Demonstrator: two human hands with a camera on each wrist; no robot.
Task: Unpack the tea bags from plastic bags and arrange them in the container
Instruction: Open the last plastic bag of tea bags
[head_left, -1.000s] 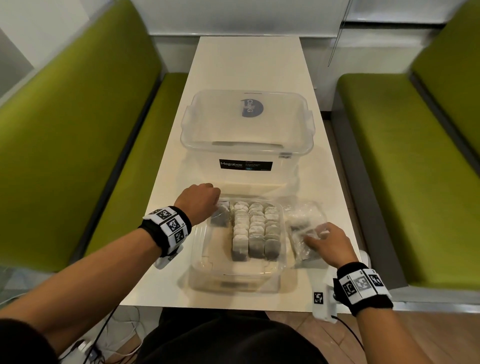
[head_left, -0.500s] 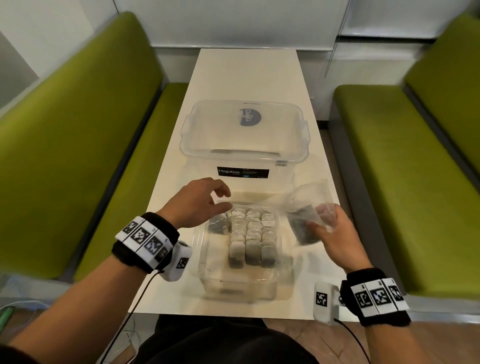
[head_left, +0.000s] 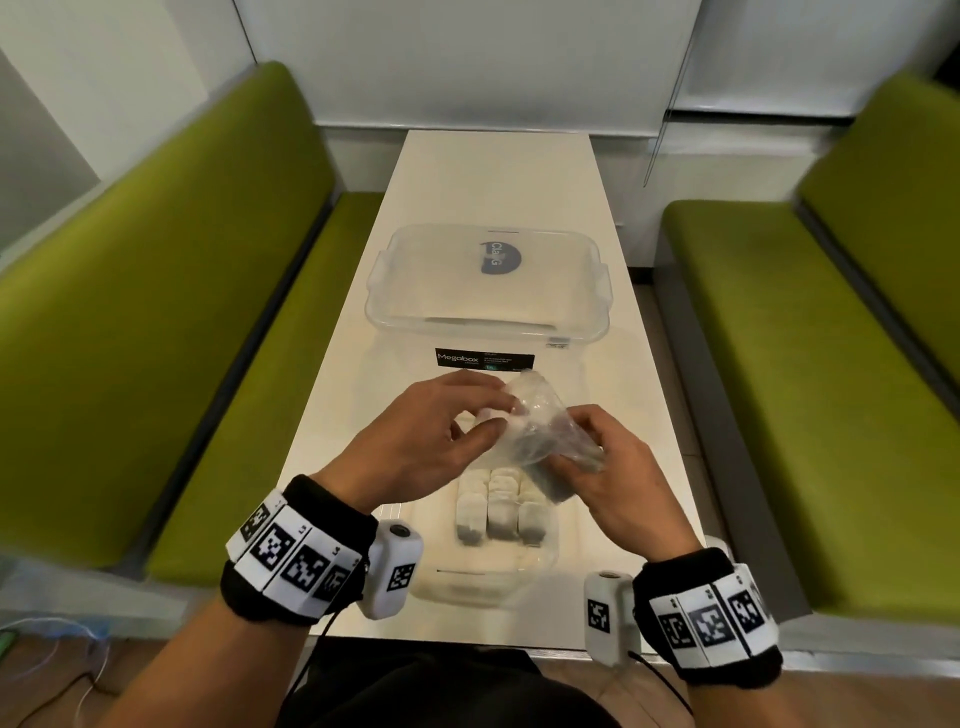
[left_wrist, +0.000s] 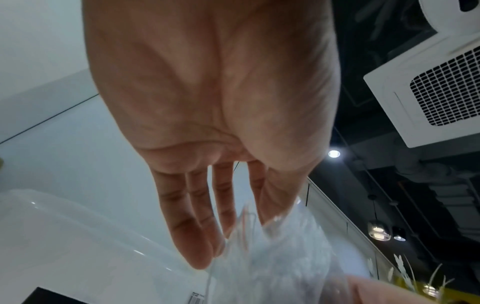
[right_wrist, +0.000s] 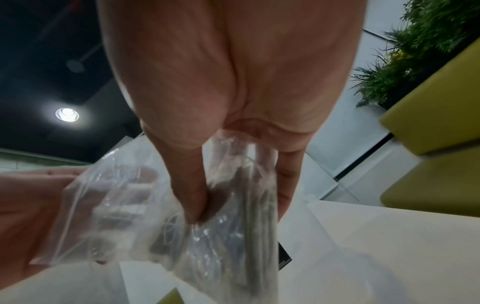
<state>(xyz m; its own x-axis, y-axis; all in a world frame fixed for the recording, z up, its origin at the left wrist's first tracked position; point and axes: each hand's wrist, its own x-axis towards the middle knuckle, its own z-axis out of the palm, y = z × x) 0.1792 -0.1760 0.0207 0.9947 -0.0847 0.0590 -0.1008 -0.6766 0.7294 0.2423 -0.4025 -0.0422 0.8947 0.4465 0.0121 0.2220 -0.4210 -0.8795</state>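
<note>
A clear plastic bag (head_left: 545, 431) with dark tea bags (right_wrist: 254, 216) inside hangs over the low clear container (head_left: 545, 566). Three rows of tea bags (head_left: 498, 514) stand in that container. My right hand (head_left: 576, 457) grips the lower part of the bag, thumb on one side and fingers on the other (right_wrist: 233, 205). My left hand (head_left: 498, 415) is at the bag's upper end, where thumb and fingertips pinch the plastic edge (left_wrist: 241, 236). The far ends of the tea-bag rows are hidden under my hands.
A large clear lidded box (head_left: 488, 291) with a black label stands just behind the container on the narrow white table (head_left: 493, 182). Green benches (head_left: 156, 338) run along both sides. The table's near edge is right below my wrists.
My right hand has lifted the plastic bag from the table beside the container to above it. My left hand has left the container's left side and come to the bag's upper end.
</note>
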